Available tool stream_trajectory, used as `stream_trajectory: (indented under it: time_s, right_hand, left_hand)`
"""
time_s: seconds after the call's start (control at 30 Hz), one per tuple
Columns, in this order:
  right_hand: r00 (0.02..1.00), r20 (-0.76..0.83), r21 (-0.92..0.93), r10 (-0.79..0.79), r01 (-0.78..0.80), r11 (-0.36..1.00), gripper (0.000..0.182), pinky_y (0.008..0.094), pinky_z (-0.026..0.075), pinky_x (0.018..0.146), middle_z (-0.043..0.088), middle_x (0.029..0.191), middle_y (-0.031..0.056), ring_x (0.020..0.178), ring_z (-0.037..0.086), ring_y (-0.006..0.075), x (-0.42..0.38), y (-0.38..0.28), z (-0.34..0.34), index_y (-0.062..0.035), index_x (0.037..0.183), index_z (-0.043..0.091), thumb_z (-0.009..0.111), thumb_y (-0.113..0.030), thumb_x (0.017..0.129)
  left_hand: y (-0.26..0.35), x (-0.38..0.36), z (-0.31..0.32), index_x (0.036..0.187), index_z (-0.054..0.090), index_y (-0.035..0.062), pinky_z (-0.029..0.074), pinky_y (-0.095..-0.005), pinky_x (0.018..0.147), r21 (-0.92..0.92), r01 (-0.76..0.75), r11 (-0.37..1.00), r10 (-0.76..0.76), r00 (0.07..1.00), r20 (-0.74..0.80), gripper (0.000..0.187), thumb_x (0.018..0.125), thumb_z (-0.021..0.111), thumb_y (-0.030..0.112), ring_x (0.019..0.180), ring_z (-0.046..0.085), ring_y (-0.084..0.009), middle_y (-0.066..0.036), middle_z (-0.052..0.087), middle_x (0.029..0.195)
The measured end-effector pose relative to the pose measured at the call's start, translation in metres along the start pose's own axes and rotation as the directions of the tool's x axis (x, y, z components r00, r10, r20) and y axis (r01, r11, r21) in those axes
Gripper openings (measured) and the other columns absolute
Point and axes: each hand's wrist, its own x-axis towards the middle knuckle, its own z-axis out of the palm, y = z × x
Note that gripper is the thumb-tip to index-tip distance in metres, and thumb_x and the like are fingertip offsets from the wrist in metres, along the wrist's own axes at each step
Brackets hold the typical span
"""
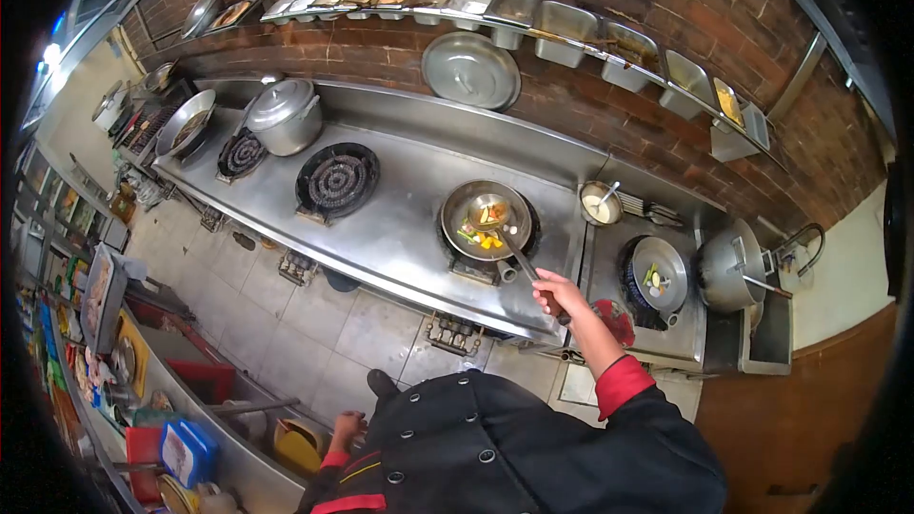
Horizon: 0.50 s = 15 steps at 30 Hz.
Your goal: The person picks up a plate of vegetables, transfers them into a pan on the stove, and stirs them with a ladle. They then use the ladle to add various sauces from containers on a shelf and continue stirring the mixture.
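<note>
My right hand (560, 295) is closed around the dark grip of a long-handled ladle (519, 257). The bowl of this ladle rests inside a wok (509, 196) on a burner, and small pieces of food lie in it. Yellow, green and white chopped vegetables (484, 238) lie in the wok around the ladle bowl. Low at my left side hangs my left hand (348, 429), its fingers curled and nothing visible in them. It is nearest to the counter edge behind me.
Right of the wok, a smaller pan (659, 266) holds a few vegetable pieces. Beside it stands a large pot (729, 266). A small bowl (600, 202) of white contents has a spoon in it. Leftward are a bare burner (337, 179) and a lidded pot (286, 119). Metal trays (562, 30) line the wall shelf.
</note>
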Motion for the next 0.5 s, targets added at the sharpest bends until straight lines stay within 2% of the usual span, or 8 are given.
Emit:
stream_trajectory:
  time_s: [0.07,0.1,0.17,0.33,0.4,0.43,0.47,0.5]
  right_hand:
    - [0.999,-0.026,0.023,-0.030,0.031,0.999,0.072,0.0288,0.042,0.046,0.061,0.075,0.0046,0.056,0.054,0.0127,0.000,0.007,0.017,-0.0094,0.150,0.031,0.066,-0.009,0.087]
    - [0.993,-0.094,0.004,-0.076,0.077,0.997,0.072,0.0287,0.042,0.046,0.061,0.075,0.0048,0.055,0.054,0.0128,-0.003,0.011,0.034,-0.0089,0.149,0.030,0.066,-0.008,0.087]
    - [0.983,-0.146,-0.026,-0.113,0.110,0.994,0.069,0.0286,0.041,0.045,0.059,0.073,0.0053,0.054,0.053,0.0132,-0.009,0.011,0.056,-0.0072,0.148,0.031,0.065,-0.007,0.088]
    - [0.969,-0.218,-0.016,-0.113,0.113,0.994,0.072,0.0289,0.040,0.042,0.058,0.070,0.0045,0.051,0.053,0.0137,0.005,0.030,0.089,-0.0060,0.148,0.029,0.066,-0.006,0.087]
    - [0.870,-0.350,-0.454,-0.349,0.168,0.875,0.068,0.0294,0.038,0.040,0.058,0.068,0.0049,0.050,0.053,0.0132,0.013,0.049,0.107,-0.0061,0.147,0.033,0.064,-0.005,0.087]
    - [0.853,-0.332,-0.653,-0.404,0.102,0.751,0.068,0.0360,0.047,0.050,0.064,0.072,0.0103,0.059,0.061,0.0211,0.004,0.051,0.115,-0.0064,0.146,0.036,0.064,-0.007,0.084]
    - [0.850,-0.336,-0.657,-0.406,0.097,0.748,0.068,0.0360,0.047,0.050,0.064,0.072,0.0103,0.059,0.061,0.0211,-0.003,0.056,0.126,-0.0064,0.146,0.036,0.064,-0.007,0.084]
    - [0.776,-0.282,-0.859,-0.564,0.058,0.509,0.068,0.0382,0.050,0.059,0.066,0.076,0.0134,0.066,0.064,0.0259,-0.013,0.060,0.140,-0.0047,0.144,0.038,0.065,-0.009,0.083]
  left_hand:
    - [-0.029,0.033,-0.014,0.104,0.062,0.0024,0.052,-0.0347,0.053,0.078,-0.271,0.959,0.270,0.962,0.028,0.020,0.092,0.060,0.019,0.064,0.067,-0.0216,-0.010,0.068,0.079]
    - [-0.023,0.033,-0.021,0.104,0.062,0.0024,0.052,-0.0347,0.053,0.071,-0.271,0.960,0.269,0.962,0.039,0.020,0.092,0.060,0.019,0.064,0.067,-0.0216,-0.010,0.068,0.079]
    - [-0.005,0.035,-0.039,0.105,0.062,0.0030,0.052,-0.0352,0.054,-0.131,0.032,0.991,-0.026,0.998,0.049,0.022,0.093,0.058,0.021,0.064,0.067,-0.0223,-0.010,0.068,0.080]
    - [-0.037,0.076,-0.101,0.101,0.061,0.0029,0.049,-0.0355,0.049,-0.182,0.044,0.982,-0.038,0.999,0.038,0.019,0.092,0.058,0.019,0.059,0.065,-0.0215,-0.010,0.066,0.074]
    - [-0.056,0.108,-0.134,0.094,0.061,0.0013,0.047,-0.0352,0.047,-0.141,-0.010,0.990,0.023,0.996,0.089,0.017,0.091,0.058,0.018,0.052,0.061,-0.0204,-0.010,0.064,0.068]
    - [-0.057,0.103,-0.142,0.084,0.062,0.0003,0.046,-0.0349,0.046,-0.294,0.011,0.956,-0.014,1.000,-0.008,0.017,0.089,0.058,0.016,0.048,0.058,-0.0197,-0.010,0.062,0.063]
    - [-0.054,0.104,-0.156,0.084,0.062,0.0003,0.046,-0.0349,0.046,-0.296,0.014,0.955,-0.014,1.000,0.000,0.017,0.089,0.058,0.016,0.048,0.058,-0.0197,-0.010,0.062,0.063]
    - [-0.069,0.116,-0.174,0.083,0.062,0.0007,0.046,-0.0353,0.045,-0.298,0.006,0.955,-0.009,1.000,-0.006,0.017,0.088,0.060,0.016,0.048,0.057,-0.0196,-0.010,0.061,0.063]
